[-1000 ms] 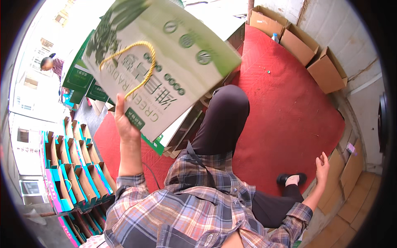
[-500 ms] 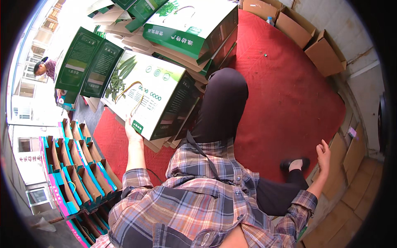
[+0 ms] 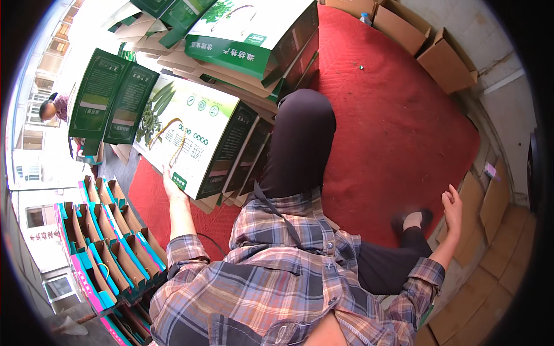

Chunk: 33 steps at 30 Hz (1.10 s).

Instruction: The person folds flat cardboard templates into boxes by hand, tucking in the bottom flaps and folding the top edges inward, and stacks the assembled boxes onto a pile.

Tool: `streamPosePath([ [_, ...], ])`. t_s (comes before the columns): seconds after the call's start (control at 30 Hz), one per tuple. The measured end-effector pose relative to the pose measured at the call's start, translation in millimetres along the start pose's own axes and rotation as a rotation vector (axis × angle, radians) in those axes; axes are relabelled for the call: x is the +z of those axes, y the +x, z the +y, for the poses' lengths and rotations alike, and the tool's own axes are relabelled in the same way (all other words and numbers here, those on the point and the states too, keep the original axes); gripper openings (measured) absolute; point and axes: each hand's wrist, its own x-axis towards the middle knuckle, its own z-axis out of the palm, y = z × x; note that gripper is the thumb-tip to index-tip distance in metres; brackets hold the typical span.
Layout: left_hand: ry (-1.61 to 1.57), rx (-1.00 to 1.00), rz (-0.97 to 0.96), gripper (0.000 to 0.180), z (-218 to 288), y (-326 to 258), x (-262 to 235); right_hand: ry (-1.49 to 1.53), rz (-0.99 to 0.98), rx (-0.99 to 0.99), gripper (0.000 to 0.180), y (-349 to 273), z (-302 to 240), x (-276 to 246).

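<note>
My left hand (image 3: 172, 183) grips the near lower edge of a white and green cardboard gift box (image 3: 187, 124), its thumb toward the white face and its other fingers hidden beneath. A yellow cord handle (image 3: 178, 144) lies on that face, and green flaps (image 3: 112, 95) stand spread from the far left side. More flattened boxes seem stacked under it, beside my bent knee. My right hand (image 3: 452, 209) is held out at the right, above the floor, with nothing in it and its fingers loosely bent and apart.
A larger stack of green and white boxes (image 3: 231, 55) rises behind. Blue and pink trays with brown dividers (image 3: 109, 242) stand at the left. Brown cartons (image 3: 447, 60) line the far right edge of the red mat (image 3: 398, 132). A person (image 3: 53, 108) is at the far left.
The view has shifted slightly, so the boxes appear a little further left. My left hand stays on the box edge. My right hand remains empty at the right.
</note>
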Motion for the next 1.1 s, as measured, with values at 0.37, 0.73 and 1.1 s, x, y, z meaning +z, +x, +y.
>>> streamPosePath([
  [0.37,1.283,1.163,0.365,0.039,53,43,-25,0.220,0.124,-0.108,0.051,-17,-5,-24],
  [0.73,0.796,0.697,-0.766,0.027,-65,-66,283,0.458,0.566,0.406,0.044,-169,197,-40],
  [1.1,1.086,0.445,-1.522,0.024,-226,-92,429,1.245,1.093,1.120,0.039,-376,334,153],
])
